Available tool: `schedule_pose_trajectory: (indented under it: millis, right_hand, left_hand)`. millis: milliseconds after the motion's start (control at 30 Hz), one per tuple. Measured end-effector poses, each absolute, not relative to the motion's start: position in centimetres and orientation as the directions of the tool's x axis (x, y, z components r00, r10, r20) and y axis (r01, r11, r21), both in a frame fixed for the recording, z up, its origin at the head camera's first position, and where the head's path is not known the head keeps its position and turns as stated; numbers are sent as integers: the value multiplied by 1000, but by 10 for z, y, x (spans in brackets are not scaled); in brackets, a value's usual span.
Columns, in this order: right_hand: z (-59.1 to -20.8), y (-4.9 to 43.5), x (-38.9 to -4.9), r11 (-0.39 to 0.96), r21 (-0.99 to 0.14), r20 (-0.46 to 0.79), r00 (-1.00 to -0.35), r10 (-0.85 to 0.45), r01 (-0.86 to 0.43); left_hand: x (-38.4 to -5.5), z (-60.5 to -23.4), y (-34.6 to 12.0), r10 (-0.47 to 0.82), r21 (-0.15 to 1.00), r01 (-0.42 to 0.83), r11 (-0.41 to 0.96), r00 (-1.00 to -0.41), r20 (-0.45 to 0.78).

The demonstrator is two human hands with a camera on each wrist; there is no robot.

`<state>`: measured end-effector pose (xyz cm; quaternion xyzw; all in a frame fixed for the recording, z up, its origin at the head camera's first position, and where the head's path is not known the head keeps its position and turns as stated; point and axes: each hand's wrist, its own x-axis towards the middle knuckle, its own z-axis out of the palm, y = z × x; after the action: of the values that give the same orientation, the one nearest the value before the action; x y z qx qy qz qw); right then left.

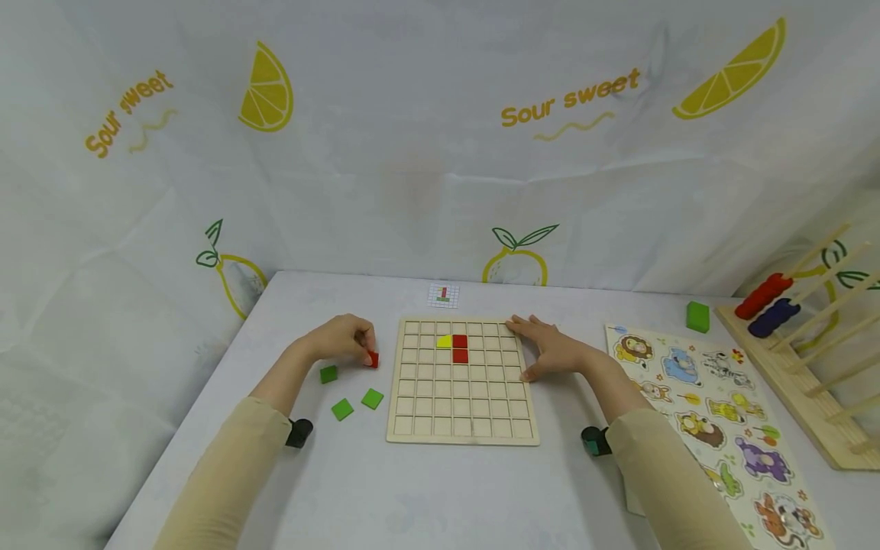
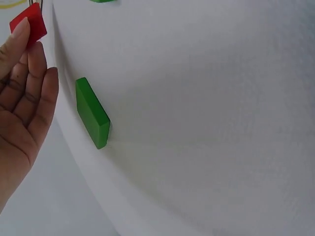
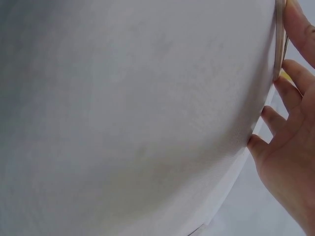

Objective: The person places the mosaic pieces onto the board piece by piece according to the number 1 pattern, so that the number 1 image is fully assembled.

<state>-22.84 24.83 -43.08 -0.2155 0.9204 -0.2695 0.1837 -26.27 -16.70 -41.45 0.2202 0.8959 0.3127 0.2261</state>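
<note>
Between thumb and fingers, my left hand (image 1: 347, 338) pinches a red square tile (image 2: 30, 23), left of the wooden grid board (image 1: 463, 438). Three green tiles lie on the table by that hand, one of them (image 1: 328, 374) just below it; a thick green tile (image 2: 92, 114) shows near my palm in the left wrist view. On the board, a yellow piece with a slanted corner (image 1: 444, 341) sits beside a red tile (image 1: 460, 341), and another red tile (image 1: 460, 356) lies directly below that. My right hand (image 1: 552, 350) touches the board's upper right edge with fingers spread.
Behind the board lies a small pattern card (image 1: 443, 296). To the right are an animal puzzle board (image 1: 622, 336), a green block (image 1: 697, 316) and a wooden peg rack (image 1: 797, 382) with red and blue pieces. A printed cloth hangs at the back.
</note>
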Motion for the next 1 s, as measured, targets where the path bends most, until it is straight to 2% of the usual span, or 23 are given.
schedule_pose_trajectory:
  millis: [333, 833, 1000]
  right_hand:
    - [-432, 250, -229, 761, -581, -230, -838, -495, -290]
    - [-431, 249, -229, 773, -561, -226, -844, -486, -295]
    - [-433, 249, -229, 774, -562, -229, -844, -485, -292]
  left_hand:
    - [-260, -410, -141, 563, 707, 226, 670, -776, -285]
    - [-251, -412, -96, 614, 707, 306, 638, -756, -227]
    - [-249, -415, -80, 605, 688, 334, 644, -773, -191]
